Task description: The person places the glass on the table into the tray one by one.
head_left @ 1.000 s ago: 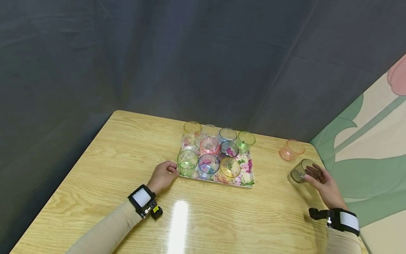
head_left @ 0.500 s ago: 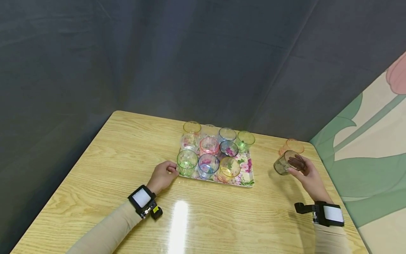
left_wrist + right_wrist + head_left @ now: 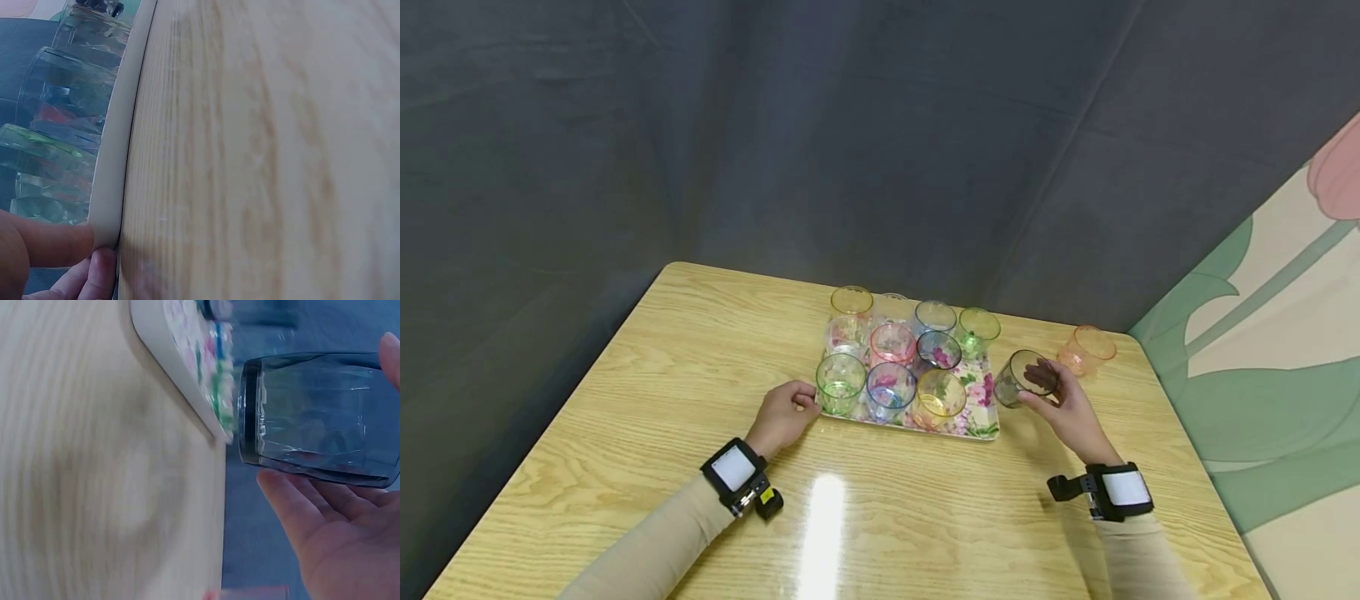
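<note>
A floral tray (image 3: 982, 421) lies on the table, bearing several rows of clear tinted glasses, such as a green glass (image 3: 841, 385), a blue glass (image 3: 891, 392) and a yellow glass (image 3: 942, 398) along its front. At its front left corner my left hand (image 3: 784, 414) pinches the rim, thumb above and fingers below in the left wrist view. My right hand (image 3: 1072, 417) grips a grey glass (image 3: 1011, 385) between thumb and fingers. Tilted, this glass hangs above the table just beside the tray's right edge. In the right wrist view its base points towards the tray.
An orange glass (image 3: 1086, 352) stands on the wooden table (image 3: 925, 517) near the back right corner, behind my right hand. A dark curtain (image 3: 850, 150) hangs along the back edge, and a flower-patterned cloth (image 3: 1285, 375) covers the right side.
My right hand has carried the grey glass left, from near the table's right edge to beside the tray. My left hand stays at the tray corner.
</note>
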Demonstrator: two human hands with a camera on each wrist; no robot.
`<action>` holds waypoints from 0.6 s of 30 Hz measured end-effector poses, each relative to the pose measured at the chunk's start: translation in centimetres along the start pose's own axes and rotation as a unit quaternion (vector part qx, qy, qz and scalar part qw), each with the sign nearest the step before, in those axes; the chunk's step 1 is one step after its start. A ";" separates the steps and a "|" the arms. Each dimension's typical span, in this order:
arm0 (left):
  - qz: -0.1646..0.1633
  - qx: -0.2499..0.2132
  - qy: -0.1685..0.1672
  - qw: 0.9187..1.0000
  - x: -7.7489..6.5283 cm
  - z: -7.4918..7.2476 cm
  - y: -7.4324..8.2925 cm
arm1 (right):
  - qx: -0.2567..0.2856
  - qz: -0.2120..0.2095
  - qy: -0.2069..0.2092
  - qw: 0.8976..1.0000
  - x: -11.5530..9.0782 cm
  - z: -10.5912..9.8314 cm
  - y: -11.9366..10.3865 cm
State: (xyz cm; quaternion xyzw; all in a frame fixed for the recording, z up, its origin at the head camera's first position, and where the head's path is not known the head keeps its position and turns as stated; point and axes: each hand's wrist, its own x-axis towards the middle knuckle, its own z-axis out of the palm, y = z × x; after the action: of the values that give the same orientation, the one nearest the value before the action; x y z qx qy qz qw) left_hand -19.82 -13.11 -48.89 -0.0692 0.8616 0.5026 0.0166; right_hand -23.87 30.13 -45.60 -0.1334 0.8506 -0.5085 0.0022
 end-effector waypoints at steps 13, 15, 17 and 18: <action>0.002 0.000 0.000 1.000 -0.1 -0.1 0.1 | 0.028 0.028 -0.019 0.999 2.2 3.4 0.1; 0.001 -0.001 -0.001 1.000 -0.1 -0.1 0.1 | 0.029 0.035 -0.021 0.999 2.4 3.8 0.2; -0.001 -0.002 -0.001 1.000 -0.1 -0.1 0.0 | 0.024 0.040 -0.019 0.999 2.7 4.1 0.3; -0.001 -0.002 -0.001 1.000 0.0 -0.1 0.0 | 0.023 0.042 -0.019 0.999 2.8 4.3 0.3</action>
State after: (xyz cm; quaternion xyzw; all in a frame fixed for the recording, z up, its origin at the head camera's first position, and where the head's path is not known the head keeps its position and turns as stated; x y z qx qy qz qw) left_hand -19.77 -13.16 -48.85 -0.0694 0.8603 0.5047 0.0181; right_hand -26.06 25.93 -47.60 -0.1068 0.8437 -0.5244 0.0425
